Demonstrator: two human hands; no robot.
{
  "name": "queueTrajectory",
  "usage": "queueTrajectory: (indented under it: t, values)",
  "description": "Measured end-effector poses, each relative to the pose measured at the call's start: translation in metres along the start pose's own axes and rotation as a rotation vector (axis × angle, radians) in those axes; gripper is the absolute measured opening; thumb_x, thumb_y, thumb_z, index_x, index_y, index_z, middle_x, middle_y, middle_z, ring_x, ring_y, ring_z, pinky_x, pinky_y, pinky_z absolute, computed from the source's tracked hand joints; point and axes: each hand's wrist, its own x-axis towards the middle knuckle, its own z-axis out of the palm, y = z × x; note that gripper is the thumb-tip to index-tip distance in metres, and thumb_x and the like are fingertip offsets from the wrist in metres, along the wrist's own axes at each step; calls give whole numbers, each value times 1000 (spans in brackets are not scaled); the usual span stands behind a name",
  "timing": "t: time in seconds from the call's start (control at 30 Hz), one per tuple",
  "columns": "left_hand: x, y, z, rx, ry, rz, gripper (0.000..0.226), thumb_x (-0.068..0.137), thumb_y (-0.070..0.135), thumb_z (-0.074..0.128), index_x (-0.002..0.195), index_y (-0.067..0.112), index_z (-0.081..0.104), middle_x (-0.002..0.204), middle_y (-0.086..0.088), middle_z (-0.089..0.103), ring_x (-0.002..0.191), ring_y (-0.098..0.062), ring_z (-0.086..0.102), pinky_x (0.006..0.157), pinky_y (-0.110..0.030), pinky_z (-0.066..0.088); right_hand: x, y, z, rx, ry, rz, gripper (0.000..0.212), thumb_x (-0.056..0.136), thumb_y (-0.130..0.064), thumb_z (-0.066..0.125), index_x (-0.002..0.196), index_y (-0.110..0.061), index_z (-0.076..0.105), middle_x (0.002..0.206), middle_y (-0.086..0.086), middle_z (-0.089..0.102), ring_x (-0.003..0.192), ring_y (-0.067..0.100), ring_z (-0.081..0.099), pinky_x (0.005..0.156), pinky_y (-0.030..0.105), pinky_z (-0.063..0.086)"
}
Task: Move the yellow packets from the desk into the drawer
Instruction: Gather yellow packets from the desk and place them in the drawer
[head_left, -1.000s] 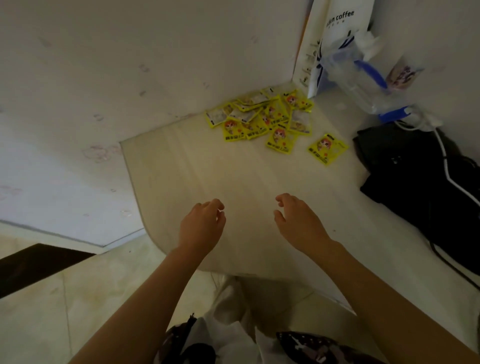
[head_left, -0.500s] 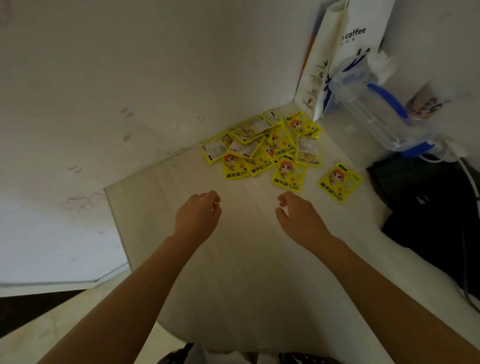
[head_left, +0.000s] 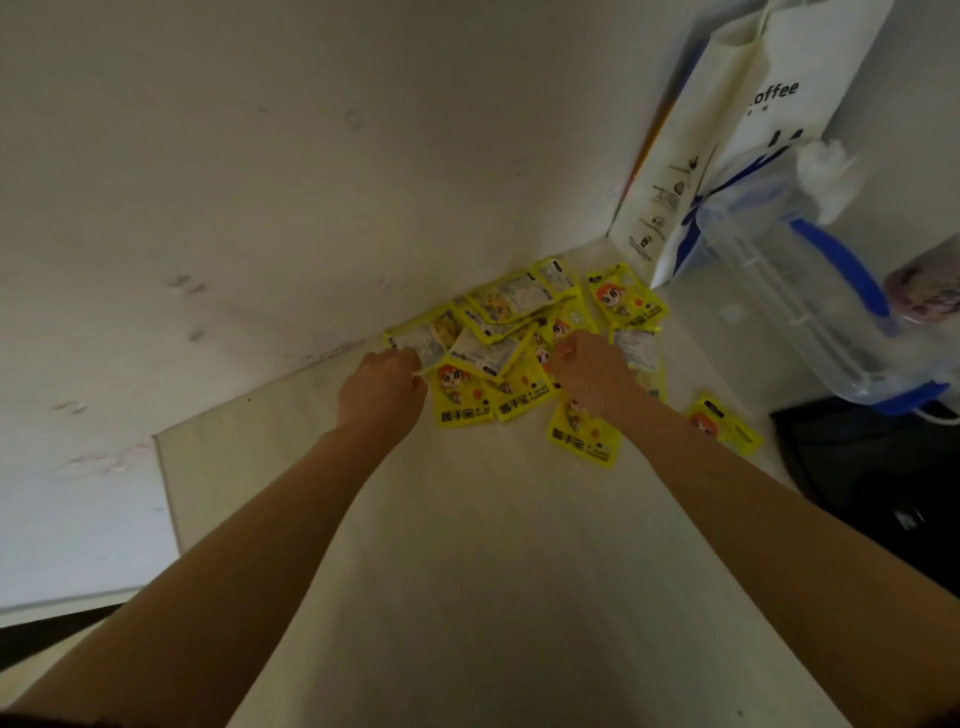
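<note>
Reaching to mid-frame, both hands sit on the yellow packets (head_left: 511, 332): left hand (head_left: 382, 387) pinches one, right hand (head_left: 589, 371) grip unclear.

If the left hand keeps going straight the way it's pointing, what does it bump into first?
The left hand points toward the wall and is already at the near edge of the packets. It would likely push into the leftmost packet first, then the wall just behind. Depth there is hard to judge.
</note>
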Motion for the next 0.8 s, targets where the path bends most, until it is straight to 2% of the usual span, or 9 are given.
queueTrajectory:
  t: [0.17,0.23,0.33,0.4,0.47,0.53,0.57,0.7,0.8]
  values:
    - [35,-1,12,-25,-14,9,27,90,13,46,115,8,57,113,-15,59,109,-33,54,80,-44,49,49,-5,1,7,29,14,20,93,-20,49,88,-3,57,75,8,46,69,21,46,65,41,45]
    - [47,-1,18,-24,-15,34,28,88,11,46,114,7,57,112,-16,58,106,-35,55,79,-44,51,67,-4,4,8,50,24,31,93,-21,48,64,-10,45,59,3,40,54,16,40,50,29,35]
    - [58,-1,28,15,-11,72,29,90,11,47,118,7,56,116,-14,59,113,-34,52,84,-43,47,91,-5,7,54,100,100,44,94,-32,50,57,-13,37,52,2,38,45,13,37,46,24,28]
    - [61,-2,32,36,0,69,27,91,11,47,117,6,56,117,-14,59,113,-33,51,85,-41,44,104,-8,12,60,90,170,45,93,-47,48,70,-9,44,59,3,39,50,12,38,51,25,31]
    - [62,-4,34,51,11,70,27,91,12,50,116,7,56,117,-13,60,112,-33,51,85,-40,43,114,-10,18,73,76,241,67,86,-66,44,99,0,48,74,13,47,62,18,49,57,27,39]
    - [61,-10,35,59,12,76,30,89,17,57,118,9,55,118,-12,58,112,-33,50,87,-40,42,122,-12,26,82,96,279,96,81,-72,45,134,8,36,117,27,52,101,32,59,84,39,49]
    - [60,-13,36,61,9,78,33,88,20,60,118,9,55,117,-12,57,111,-34,50,87,-41,43,122,-13,29,87,115,295,104,80,-71,48,142,8,23,136,29,41,119,38,51,97,45,45]
    - [54,-23,36,10,3,41,45,82,20,69,122,8,53,118,-14,53,107,-36,52,86,-44,45,123,-16,34,56,129,300,114,75,-68,58,141,12,11,141,25,38,127,40,44,104,49,41]
    - [47,-27,33,-64,1,-6,53,78,14,72,126,8,51,120,-16,50,108,-37,52,86,-45,47,128,-16,30,51,86,318,105,70,-66,63,137,9,33,133,19,50,120,38,52,100,47,46]
